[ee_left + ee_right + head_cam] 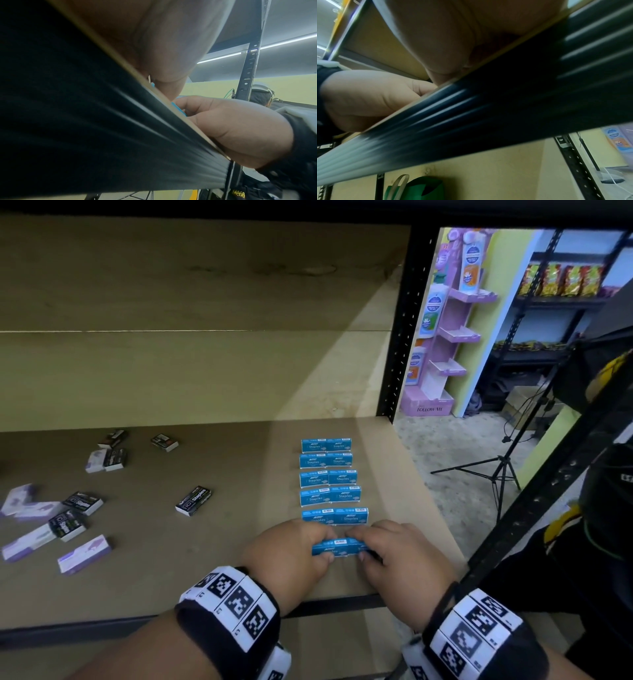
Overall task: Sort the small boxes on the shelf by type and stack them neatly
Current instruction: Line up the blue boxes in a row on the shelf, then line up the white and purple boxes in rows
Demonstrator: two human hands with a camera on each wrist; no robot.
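Left hand: the left hand (291,556) pinched the left end of a pair of blue staple boxes (339,546), fingers curled over the top, thumb at the front.
Right hand: the right hand (400,556) gripped the right end of that pair the same way.
Held pair: it sat low on the shelf (205,577), near the front edge, just in front of the blue rows (327,479).
Blue rows: five of them, two boxes wide, lined up one behind another toward the back.
Left side: black boxes (193,500) and purple-and-white boxes (85,554) lay scattered, well apart from the blue column.
Beyond the shelf: a tripod (496,470) stood on the floor.
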